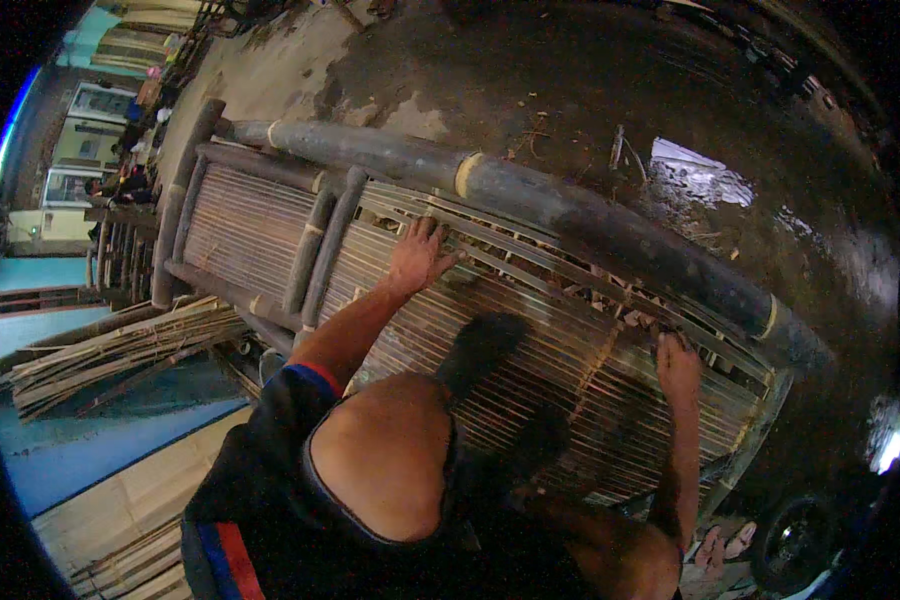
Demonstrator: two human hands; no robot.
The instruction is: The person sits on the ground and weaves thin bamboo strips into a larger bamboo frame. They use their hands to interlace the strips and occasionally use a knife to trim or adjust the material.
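Note:
Below me is a long bamboo bench with a slatted top (390, 320), and I sit or kneel over it. Along its far side runs a thick dark bamboo pole (560, 210) with pale rings at the joints. My left hand (418, 260) rests on the slats near that far side, its thumb spread away from the fingers. Farther right, my right hand (678, 368) has its fingers curled at a long bamboo slat (625, 293) beside the far pole. Gaps show between the loose-looking slats there. The right fingertips are partly hidden.
A bundle of split bamboo strips (100, 365) lies at the left by a blue wall (45, 440). Short bamboo posts (322, 250) cross the bench's left part. Beyond the pole is a dark, partly wet floor (530, 80). A wheel (798, 540) stands at lower right.

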